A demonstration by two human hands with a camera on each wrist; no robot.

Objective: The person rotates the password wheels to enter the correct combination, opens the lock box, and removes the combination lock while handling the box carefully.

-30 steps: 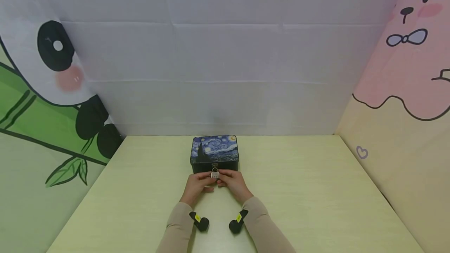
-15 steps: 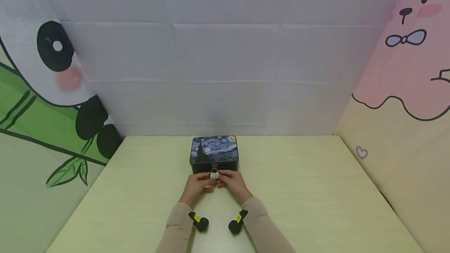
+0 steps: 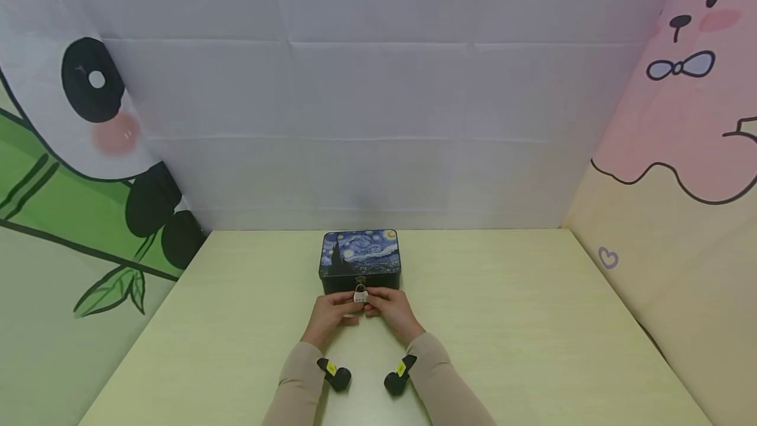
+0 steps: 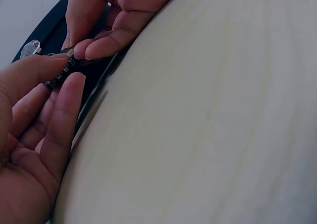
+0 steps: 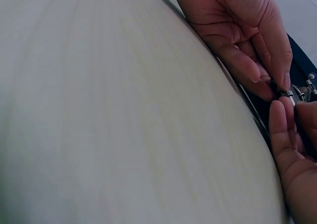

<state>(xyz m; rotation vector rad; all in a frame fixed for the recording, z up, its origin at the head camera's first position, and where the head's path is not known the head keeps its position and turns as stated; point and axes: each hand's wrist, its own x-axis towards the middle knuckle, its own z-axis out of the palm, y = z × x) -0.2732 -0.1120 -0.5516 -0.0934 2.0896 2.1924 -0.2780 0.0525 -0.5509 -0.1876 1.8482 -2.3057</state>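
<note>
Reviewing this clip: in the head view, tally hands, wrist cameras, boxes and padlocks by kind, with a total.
Left hand and right hand: 2
Black wrist cameras: 2
Box with painted lid: 1
Padlock: 1
Total: 6

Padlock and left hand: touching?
Touching. The left wrist view shows the left hand with its thumb on the padlock.
</note>
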